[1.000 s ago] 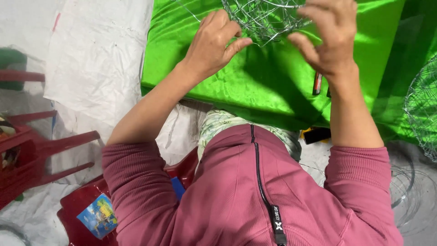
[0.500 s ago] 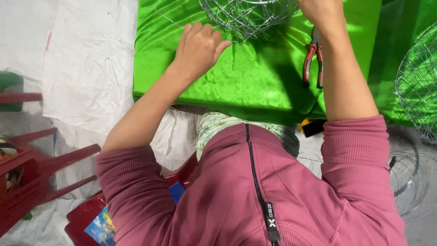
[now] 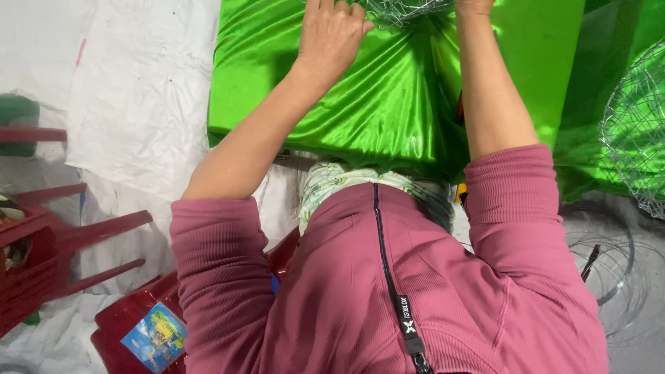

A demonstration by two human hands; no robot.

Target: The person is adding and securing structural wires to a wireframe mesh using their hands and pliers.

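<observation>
1. Head view: shiny green satin cloth (image 3: 388, 104) covers the table.
2. Round silver wire mesh frame (image 3: 405, 8) sits on the cloth at the top edge.
3. Left hand (image 3: 332, 34) rests beside the frame, fingers curled; grip unclear.
4. Right hand (image 3: 474, 5) is mostly cropped out; cannot tell its state.

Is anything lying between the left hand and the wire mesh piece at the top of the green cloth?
Nothing visible: the left hand rests on the green cloth right beside the wire mesh piece, fingertips at its edge.

Premises presented as an informal craft workshop: green satin-covered table (image 3: 402, 104), wire mesh frames (image 3: 634, 131), wire coils (image 3: 609, 277), red plastic chairs (image 3: 62, 242).
</observation>
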